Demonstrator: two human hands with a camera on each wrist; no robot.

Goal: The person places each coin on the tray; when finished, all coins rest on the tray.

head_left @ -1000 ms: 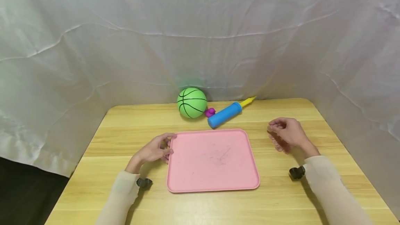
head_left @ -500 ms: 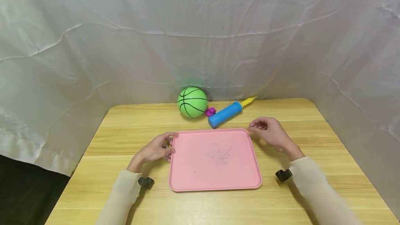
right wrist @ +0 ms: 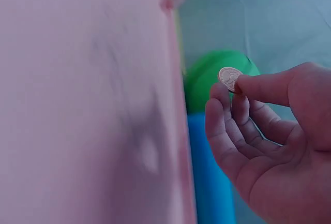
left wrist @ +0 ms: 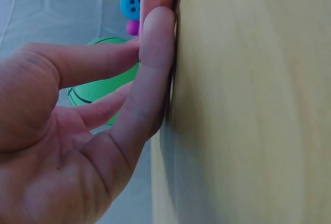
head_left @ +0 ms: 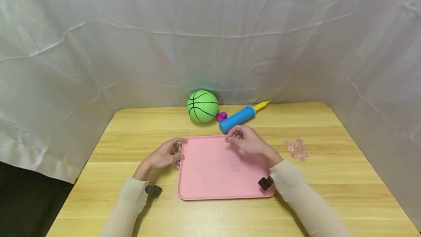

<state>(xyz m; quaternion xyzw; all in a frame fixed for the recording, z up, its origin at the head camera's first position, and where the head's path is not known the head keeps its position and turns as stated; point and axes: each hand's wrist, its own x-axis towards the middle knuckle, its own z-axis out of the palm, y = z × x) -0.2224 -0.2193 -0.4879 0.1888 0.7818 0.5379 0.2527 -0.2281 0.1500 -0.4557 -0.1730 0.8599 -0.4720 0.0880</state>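
My right hand (head_left: pixel 246 140) pinches a copper-coloured coin (right wrist: pixel 228 78) between thumb and fingertip, over the far part of the pink tray (head_left: pixel 210 178). In the right wrist view the coin stands on edge, one face showing, with the other fingers curled beneath. At the tray's left side my left hand (head_left: pixel 162 155) holds the rim. The left wrist view shows one finger (left wrist: pixel 158 35) lying along the tray's outer wall, low by the table, and another digit meeting the top of the rim. Several similar coins (head_left: pixel 297 149) lie in a cluster right of the tray.
Behind the tray stand a green basketball (head_left: pixel 202 106), a small purple rubber duck (head_left: pixel 222 116) and a blue hand pump (head_left: pixel 236 119) with a yellow nozzle. A pale curtain (head_left: pixel 210 46) hangs around the back and sides of the wooden table (head_left: pixel 131 127).
The right hand has moved left from the coin cluster to above the tray, carrying a coin, and the cluster now shows fully. The left hand keeps its place at the rim.
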